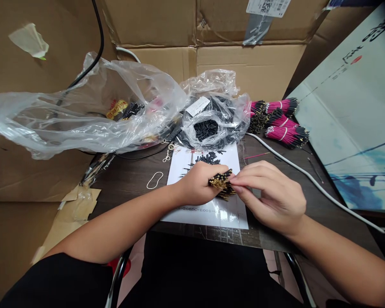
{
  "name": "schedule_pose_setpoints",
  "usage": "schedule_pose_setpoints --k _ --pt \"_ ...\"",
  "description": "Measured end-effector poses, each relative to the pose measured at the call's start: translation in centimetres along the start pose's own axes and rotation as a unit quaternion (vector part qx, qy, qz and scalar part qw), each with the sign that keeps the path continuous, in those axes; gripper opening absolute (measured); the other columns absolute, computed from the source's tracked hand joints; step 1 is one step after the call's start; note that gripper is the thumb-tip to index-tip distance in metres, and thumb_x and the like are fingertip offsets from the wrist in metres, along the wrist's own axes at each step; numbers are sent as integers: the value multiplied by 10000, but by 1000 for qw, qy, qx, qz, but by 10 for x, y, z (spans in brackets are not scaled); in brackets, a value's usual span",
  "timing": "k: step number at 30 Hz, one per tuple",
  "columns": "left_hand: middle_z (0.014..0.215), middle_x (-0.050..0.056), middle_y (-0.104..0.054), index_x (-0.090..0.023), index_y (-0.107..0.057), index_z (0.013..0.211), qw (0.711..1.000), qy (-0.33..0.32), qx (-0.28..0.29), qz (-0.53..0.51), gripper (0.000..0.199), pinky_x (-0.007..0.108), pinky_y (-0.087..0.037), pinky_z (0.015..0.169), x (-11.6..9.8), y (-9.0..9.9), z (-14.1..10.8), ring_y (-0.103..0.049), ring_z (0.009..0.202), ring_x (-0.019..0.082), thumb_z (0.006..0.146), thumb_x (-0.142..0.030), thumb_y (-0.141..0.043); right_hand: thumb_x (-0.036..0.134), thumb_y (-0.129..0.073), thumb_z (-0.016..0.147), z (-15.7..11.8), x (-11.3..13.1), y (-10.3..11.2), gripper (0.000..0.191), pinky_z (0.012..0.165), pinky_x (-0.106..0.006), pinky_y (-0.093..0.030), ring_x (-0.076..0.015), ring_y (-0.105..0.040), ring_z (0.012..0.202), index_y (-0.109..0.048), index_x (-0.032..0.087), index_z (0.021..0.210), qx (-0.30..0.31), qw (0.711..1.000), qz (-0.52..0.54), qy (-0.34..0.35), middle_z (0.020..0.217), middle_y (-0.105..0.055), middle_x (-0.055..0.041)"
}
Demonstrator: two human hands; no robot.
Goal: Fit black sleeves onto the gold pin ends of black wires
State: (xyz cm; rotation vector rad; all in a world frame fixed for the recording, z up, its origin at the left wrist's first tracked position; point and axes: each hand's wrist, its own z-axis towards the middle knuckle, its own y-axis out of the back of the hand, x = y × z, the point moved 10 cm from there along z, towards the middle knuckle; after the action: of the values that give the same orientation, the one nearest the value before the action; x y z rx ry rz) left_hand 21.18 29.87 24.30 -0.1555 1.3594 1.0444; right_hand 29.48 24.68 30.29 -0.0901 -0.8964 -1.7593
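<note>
Bundle [220,180] of slim black pieces with hollow gold ends sits in the left hand [199,183], whose fingers are closed around it, above the printed white sheet [234,216]. Its gold ends face back toward the wearer, tilted a little to the right; the long axis runs away into the fist, so its full length is hidden. Right hand [274,199] has thumb and forefinger together at the bundle's right edge; whether a single piece is pinched between them, I cannot tell. More gold tips show just below, too crowded to count.

Beyond the fist, loose black tubes [208,158] lie on the sheet, many and overlapping. Behind them stands one open plastic bag [226,128] full of such tubes. At least four pink bundles [284,132] lie to its right, and one pink wire [256,155] lies alone. One rubber band [155,180] rests left of the sheet, with several more tangled near the bag.

The tabletop's [266,237] front edge runs just below the sheet. Bare wood opens left of the sheet, and right toward the white cable [324,194]. Cardboard [247,70] closes off the back and left; a painted panel [356,115] bounds the right.
</note>
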Motion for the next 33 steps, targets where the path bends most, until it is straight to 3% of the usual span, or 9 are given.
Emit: schedule_pose_setpoints --k 4,9,16,24,33 --pt "562 -44 -449 -140 -491 676 977 80 96 -175 297 184 -338 528 1 -20 -1 -407 513 51 906 -320 -546 19 -712 685 -2 -7 14 384 708 -323 -523 -141 -633 795 -678 208 1018 -64 997 -1 -38 875 -687 -25" --pt "491 -60 -366 -138 -531 744 916 169 190 -309 357 201 -278 426 1 -44 -11 -339 420 54 948 -425 -466 41 -703 710 -3 -15 21 330 686 -311 -505 -132 -618 769 -688 225 983 -98 992 8 -76 856 -666 -21" --pt "492 -77 -295 -137 -544 813 853 221 235 -411 345 204 -259 404 6 -61 -23 -270 408 52 937 -453 -480 58 -680 737 -1 -18 17 290 694 -312 -507 -133 -616 767 -687 221 977 -80 991 44 -99 851 -660 -23" --pt "502 -81 -271 -127 -555 809 836 248 244 -426 366 203 -231 398 6 -64 -25 -237 410 45 925 -470 -501 64 -651 765 -1 -25 12 235 721 -316 -498 -130 -602 780 -680 211 946 -74 985 84 -130 854 -645 -27" --pt "510 -82 -269 -132 -562 834 841 262 243 -406 364 200 -243 396 11 -66 -27 -238 410 47 914 -483 -509 120 -642 792 -2 -30 8 170 749 -338 -511 -139 -601 789 -676 215 929 -48 985 79 -145 855 -646 -31"
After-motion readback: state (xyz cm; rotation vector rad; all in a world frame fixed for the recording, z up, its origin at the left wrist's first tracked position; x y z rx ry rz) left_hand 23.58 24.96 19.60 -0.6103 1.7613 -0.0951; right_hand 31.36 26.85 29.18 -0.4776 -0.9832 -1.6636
